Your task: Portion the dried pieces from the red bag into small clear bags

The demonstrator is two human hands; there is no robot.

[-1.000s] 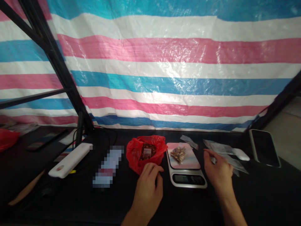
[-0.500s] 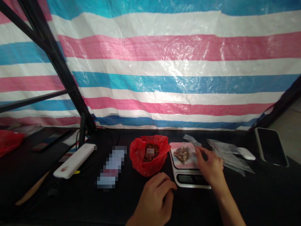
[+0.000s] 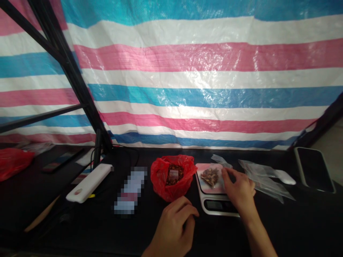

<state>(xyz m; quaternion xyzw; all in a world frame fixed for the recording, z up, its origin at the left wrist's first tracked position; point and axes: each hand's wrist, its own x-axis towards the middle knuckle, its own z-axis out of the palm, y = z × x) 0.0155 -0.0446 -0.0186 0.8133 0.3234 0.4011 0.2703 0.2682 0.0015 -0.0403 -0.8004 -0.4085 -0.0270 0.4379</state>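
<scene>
On the pink-and-white platform of a digital kitchen scale (image 3: 211, 209) lies a small clear plastic bag (image 3: 210, 177) of brown dried pieces. My right hand (image 3: 238, 187) reaches over the scale's right side, its fingers closed at the bag's right edge and covering part of the display. In front of the scale, my left hand (image 3: 175, 223) is loosely curled, with nothing visible in it. Just beyond it stands a red plastic bag (image 3: 160, 185), its mouth spread wide, with brown dried pieces and a small pale packet inside.
Flat clear bags (image 3: 264, 180) and a white rounded object (image 3: 285, 177) lie right of the scale, near a phone (image 3: 314, 169). To the left are a blurred-out object (image 3: 131, 191) and a long white device (image 3: 89, 184). A striped tarp (image 3: 187, 96) hangs behind the black table.
The view has shifted slightly, so the table things appear a little further right. Both hands keep nearly the same pose; the bag stays on the scale.
</scene>
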